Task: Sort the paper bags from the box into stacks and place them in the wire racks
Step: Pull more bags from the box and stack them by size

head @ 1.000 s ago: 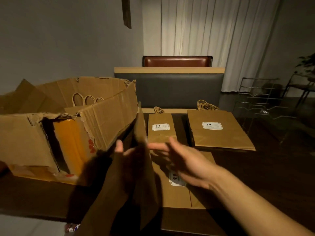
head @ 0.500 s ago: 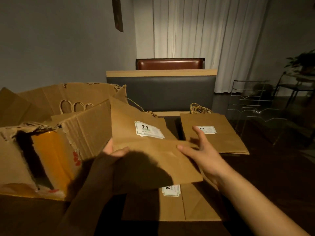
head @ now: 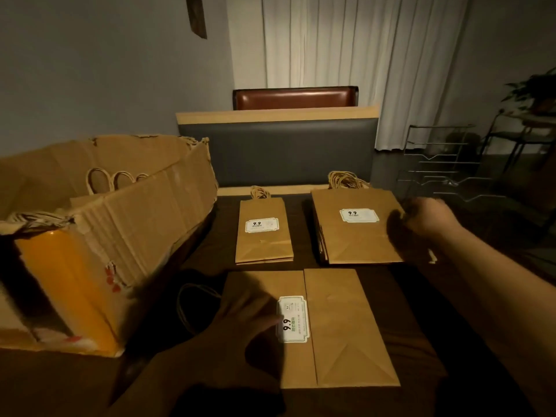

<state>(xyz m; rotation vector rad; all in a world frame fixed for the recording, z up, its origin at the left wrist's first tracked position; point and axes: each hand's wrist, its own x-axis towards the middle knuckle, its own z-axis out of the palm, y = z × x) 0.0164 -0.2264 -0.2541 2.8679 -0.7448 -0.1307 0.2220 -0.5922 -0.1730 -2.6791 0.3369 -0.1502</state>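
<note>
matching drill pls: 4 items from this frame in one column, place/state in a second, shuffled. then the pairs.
Things
1. narrow bag stack
2. wide bag stack
3. near bag stack
4. cardboard box

Place or state
A. right hand grips its right edge
B. torn open, bag handles poking up inside
C. label turned sideways, left hand resting on it
D. far middle of the table, touched by neither hand

Pairs: 1-D, 2-A, 3-C, 4-B

dim, warm | light falls on curtain (head: 346, 40) | near tabletop (head: 75, 386) in deep shadow | edges bowed | soft focus
</note>
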